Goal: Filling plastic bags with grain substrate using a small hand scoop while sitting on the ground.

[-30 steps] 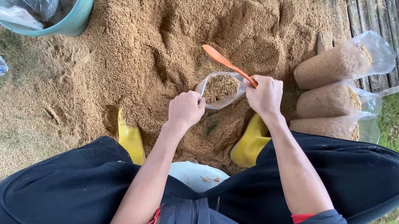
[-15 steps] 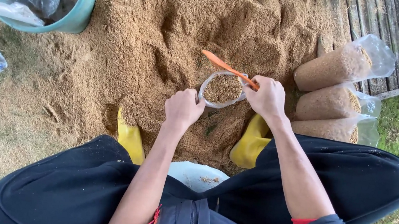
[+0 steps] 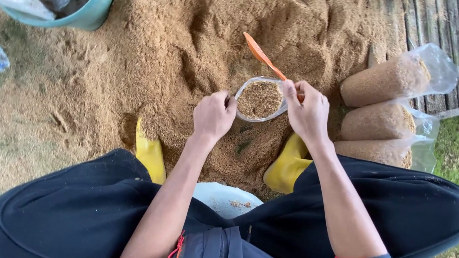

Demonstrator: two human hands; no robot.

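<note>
A wide heap of tan sawdust (image 3: 193,45) is covering the ground, with grass lying along the right edge.

One person is squatting over it in two yellow boots (image 3: 150,152), and both hands are gripping the rim of one clear plastic bag (image 3: 260,99), nearly full, standing in the sawdust between the boots: the left hand (image 3: 214,116) is pinching the near-left edge, the right hand (image 3: 308,111) is clasping the right edge together with one orange scoop (image 3: 261,54), its bowl part-buried. Three filled bags (image 3: 385,83) are lying stacked at right; one teal bucket (image 3: 91,9), cut off by the frame, is holding crumpled empty bags, too tangled to count.
</note>
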